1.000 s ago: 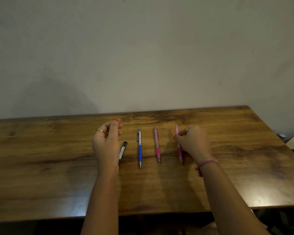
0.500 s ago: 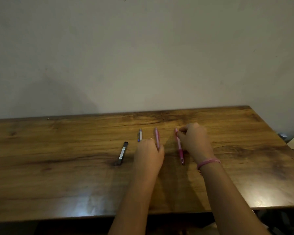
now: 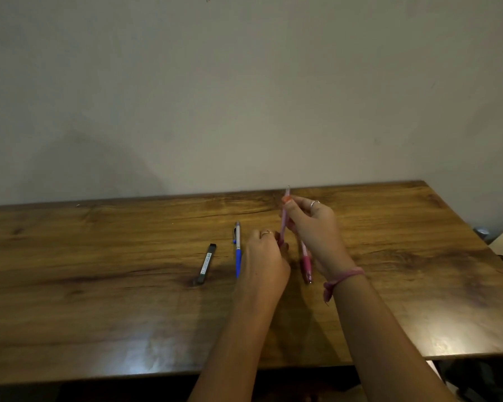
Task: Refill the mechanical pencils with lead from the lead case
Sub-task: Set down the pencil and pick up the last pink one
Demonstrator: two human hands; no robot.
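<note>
Pencils number three on the table. One pink pencil is lifted off the wood, nearly upright, between both hands toward the back edge, right of the middle. The left hand has its fingers curled round the lower end; the right hand pinches the upper part between thumb and fingers, the top end sticking out above them. A second pink pencil lies flat just beside it, partly hidden under the right hand, its tip pointing to the front edge. A blue pencil lies flat just left of the left hand, touching nothing. Left of that, apart from it, lies the black lead case, lengthwise toward the front edge. A pink band circles the right wrist.
</note>
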